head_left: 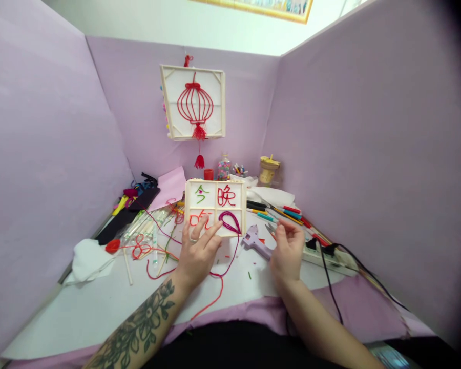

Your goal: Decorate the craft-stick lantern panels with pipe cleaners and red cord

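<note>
A wooden four-pane frame (215, 190) stands tilted on the desk, with yarn characters in green, red and orange. Its lower right pane holds a loop of purple yarn (230, 221). My left hand (197, 251) rests on the frame's lower edge, fingers spread, one fingertip pressing beside the purple loop. My right hand (288, 249) hovers to the right of the frame with its fingers curled toward the thumb; I cannot make out anything between them. A purple glue gun (255, 242) lies between my hands.
A framed red yarn lantern (194, 102) hangs on the back wall. Red yarn (140, 249), sticks and a white cloth (88, 258) lie at the left. Coloured pens (284, 212), a power strip (330, 256) with black cables, and jars (269, 169) are at the right and back.
</note>
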Demonstrator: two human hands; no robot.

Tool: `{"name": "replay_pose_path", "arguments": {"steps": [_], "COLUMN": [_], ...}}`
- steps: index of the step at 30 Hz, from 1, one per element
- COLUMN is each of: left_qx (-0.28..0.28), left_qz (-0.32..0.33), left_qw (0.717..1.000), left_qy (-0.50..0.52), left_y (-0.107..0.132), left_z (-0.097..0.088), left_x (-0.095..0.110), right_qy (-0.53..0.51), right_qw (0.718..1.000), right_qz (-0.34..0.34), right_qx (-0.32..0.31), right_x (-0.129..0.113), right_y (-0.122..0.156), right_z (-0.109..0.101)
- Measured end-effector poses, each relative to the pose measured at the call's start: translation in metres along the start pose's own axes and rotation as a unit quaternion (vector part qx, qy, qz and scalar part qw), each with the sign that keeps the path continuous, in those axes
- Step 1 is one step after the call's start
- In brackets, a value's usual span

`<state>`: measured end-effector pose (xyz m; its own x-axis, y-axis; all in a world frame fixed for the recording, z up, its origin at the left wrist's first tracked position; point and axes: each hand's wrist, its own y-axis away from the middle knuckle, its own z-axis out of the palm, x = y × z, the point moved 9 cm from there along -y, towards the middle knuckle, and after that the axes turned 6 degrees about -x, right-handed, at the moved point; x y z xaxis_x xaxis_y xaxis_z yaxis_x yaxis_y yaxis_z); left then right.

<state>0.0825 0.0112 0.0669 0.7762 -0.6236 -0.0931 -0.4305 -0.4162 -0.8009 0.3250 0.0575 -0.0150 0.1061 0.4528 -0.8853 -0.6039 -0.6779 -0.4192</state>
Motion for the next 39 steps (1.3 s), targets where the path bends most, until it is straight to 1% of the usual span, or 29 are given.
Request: {"name": "replay_pose_path", "arguments": {"steps": [1, 3, 7, 11, 13, 16, 19, 21, 23, 25, 26, 28, 29, 30, 33, 36, 38, 39], "left_qx": [0.004, 0.014, 0.032, 0.040, 0.039, 0.037, 0.039, 0.039, 0.036, 0.032, 0.031, 0.033, 0.035, 0.037, 0.038, 0.033, 0.033, 0.033], "left_qz": [-0.001, -0.002, 0.002, 0.006, 0.005, 0.000, 0.000, 0.000, -0.004, -0.007, -0.007, -0.006, -0.006, -0.005, 0.001, 0.010, 0.013, 0.012], "left_qw": [1.000, 1.000, 0.999, 0.999, 0.999, 0.999, 0.999, 0.999, 0.999, 0.999, 0.999, 0.999, 0.999, 0.999, 0.999, 0.999, 0.999, 0.999], "left_qy": [0.003, 0.010, 0.017, 0.020, 0.020, 0.017, 0.018, 0.019, 0.018, 0.016, 0.014, 0.010, 0.008, 0.008, 0.013, 0.015, 0.014, 0.015], "left_y": [0.000, 0.001, 0.002, 0.004, 0.004, 0.004, 0.004, 0.004, 0.003, 0.003, 0.003, 0.003, 0.003, 0.003, 0.002, 0.002, 0.002, 0.002], "left_z": [-0.001, -0.003, -0.008, -0.010, -0.011, -0.010, -0.010, -0.011, -0.010, -0.010, -0.011, -0.012, -0.012, -0.013, -0.014, -0.013, -0.014, -0.014], "left_x": [0.000, -0.001, -0.002, -0.003, -0.004, -0.005, -0.004, -0.004, -0.005, -0.005, -0.005, -0.004, -0.004, -0.004, -0.004, -0.003, -0.003, -0.003], "right_qy": [-0.025, -0.056, -0.064, -0.124, -0.112, -0.031, 0.084, 0.163, 0.204, 0.199, 0.189, 0.175, 0.174, 0.177, 0.195, 0.220, 0.235, 0.239], "right_qw": [0.999, 0.995, 0.987, 0.972, 0.969, 0.974, 0.974, 0.965, 0.956, 0.951, 0.946, 0.931, 0.924, 0.920, 0.907, 0.868, 0.847, 0.842], "right_qz": [0.039, 0.081, 0.111, 0.134, 0.134, 0.114, 0.072, 0.038, -0.008, -0.067, -0.096, -0.147, -0.169, -0.193, -0.280, -0.370, -0.403, -0.410], "right_qx": [-0.003, -0.029, -0.095, -0.151, -0.176, -0.193, -0.200, -0.203, -0.209, -0.226, -0.245, -0.285, -0.295, -0.293, -0.249, -0.248, -0.255, -0.256], "right_x": [0.008, 0.014, 0.010, 0.008, 0.007, 0.002, -0.007, -0.012, -0.018, -0.027, -0.031, -0.041, -0.045, -0.051, -0.068, -0.079, -0.081, -0.081], "right_y": [-0.005, -0.012, -0.010, 0.002, 0.006, 0.006, -0.002, -0.007, -0.009, -0.006, -0.002, 0.010, 0.016, 0.021, 0.036, 0.053, 0.060, 0.062], "right_z": [-0.001, 0.000, 0.008, 0.022, 0.026, 0.024, 0.022, 0.022, 0.026, 0.033, 0.038, 0.047, 0.050, 0.052, 0.050, 0.053, 0.056, 0.056]}}
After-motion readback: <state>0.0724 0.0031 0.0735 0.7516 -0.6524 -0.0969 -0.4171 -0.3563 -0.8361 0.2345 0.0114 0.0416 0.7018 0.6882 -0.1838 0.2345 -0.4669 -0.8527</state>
